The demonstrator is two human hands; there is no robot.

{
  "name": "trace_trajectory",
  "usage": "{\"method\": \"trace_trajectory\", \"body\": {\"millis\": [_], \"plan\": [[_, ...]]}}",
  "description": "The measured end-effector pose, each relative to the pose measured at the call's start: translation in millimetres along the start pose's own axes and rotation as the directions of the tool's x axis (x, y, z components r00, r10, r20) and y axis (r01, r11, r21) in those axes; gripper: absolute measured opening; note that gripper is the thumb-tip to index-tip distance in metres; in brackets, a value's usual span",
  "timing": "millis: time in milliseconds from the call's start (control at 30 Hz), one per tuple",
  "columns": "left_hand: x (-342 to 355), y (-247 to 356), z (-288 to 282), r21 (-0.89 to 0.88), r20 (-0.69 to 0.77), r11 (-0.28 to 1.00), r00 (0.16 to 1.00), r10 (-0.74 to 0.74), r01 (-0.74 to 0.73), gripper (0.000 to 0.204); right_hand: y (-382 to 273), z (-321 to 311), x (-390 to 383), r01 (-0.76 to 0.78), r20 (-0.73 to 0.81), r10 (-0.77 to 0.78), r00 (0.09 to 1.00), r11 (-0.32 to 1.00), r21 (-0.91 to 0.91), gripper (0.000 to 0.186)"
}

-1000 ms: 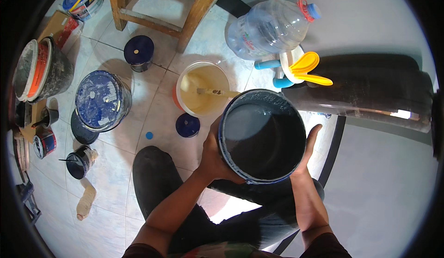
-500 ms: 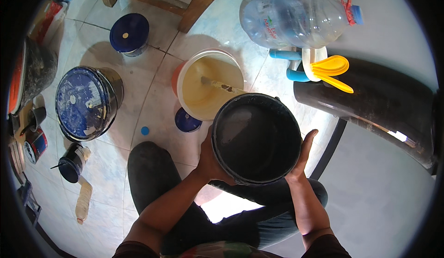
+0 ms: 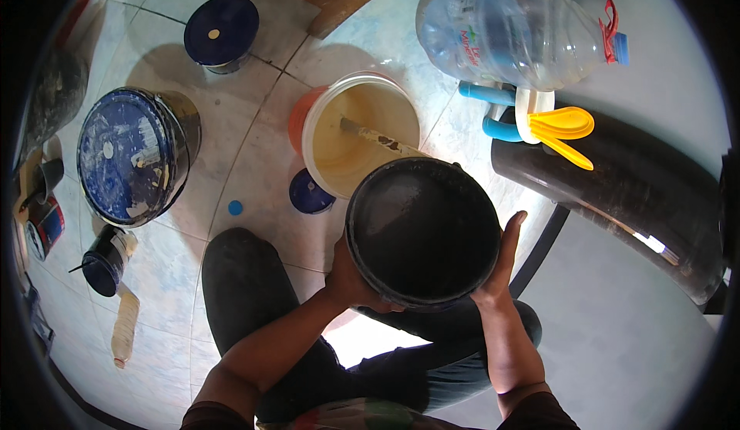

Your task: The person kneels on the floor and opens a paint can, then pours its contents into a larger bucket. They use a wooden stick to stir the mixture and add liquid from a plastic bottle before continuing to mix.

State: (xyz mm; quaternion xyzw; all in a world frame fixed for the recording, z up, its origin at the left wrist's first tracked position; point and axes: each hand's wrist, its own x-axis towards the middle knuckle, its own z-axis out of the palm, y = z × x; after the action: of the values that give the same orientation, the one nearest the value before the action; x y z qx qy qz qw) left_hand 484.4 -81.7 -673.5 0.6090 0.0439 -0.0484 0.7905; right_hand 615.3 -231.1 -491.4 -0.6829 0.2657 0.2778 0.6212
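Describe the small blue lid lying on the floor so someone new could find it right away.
Start at the cream bucket with the stir stick, just beyond the black bucket held in both hands. The small blue lid lies flat on the tiles against its near left side. It is round, dark blue and far bigger than the tiny blue cap to its left.

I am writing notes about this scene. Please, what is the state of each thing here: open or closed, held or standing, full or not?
Black bucket: open, held between left hand and right hand.
Cream bucket: open, standing on the floor, yellowish liquid and a stick inside.
Paint-smeared blue bucket: lid on.
Clear water bottle: lying on its side, capped.
Small blue lid: loose on the floor.
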Motion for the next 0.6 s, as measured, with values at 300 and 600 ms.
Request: {"method": "trace_trajectory", "body": {"millis": [300,600], "plan": [[-2.4,10.9,-9.2,-0.117,-0.038,0.993,0.999,0.026,-0.031,0.140,4.7,0.7,-9.0,-0.059,-0.002,0.059,0.998,0.998,0.018,0.098],[-8.0,13.4,-19.7,-0.196,-0.068,0.981,0.998,-0.004,-0.009,0.139,2.5,10.2,-12.9,-0.126,-0.057,0.121,0.991,0.989,-0.080,0.094]]}}
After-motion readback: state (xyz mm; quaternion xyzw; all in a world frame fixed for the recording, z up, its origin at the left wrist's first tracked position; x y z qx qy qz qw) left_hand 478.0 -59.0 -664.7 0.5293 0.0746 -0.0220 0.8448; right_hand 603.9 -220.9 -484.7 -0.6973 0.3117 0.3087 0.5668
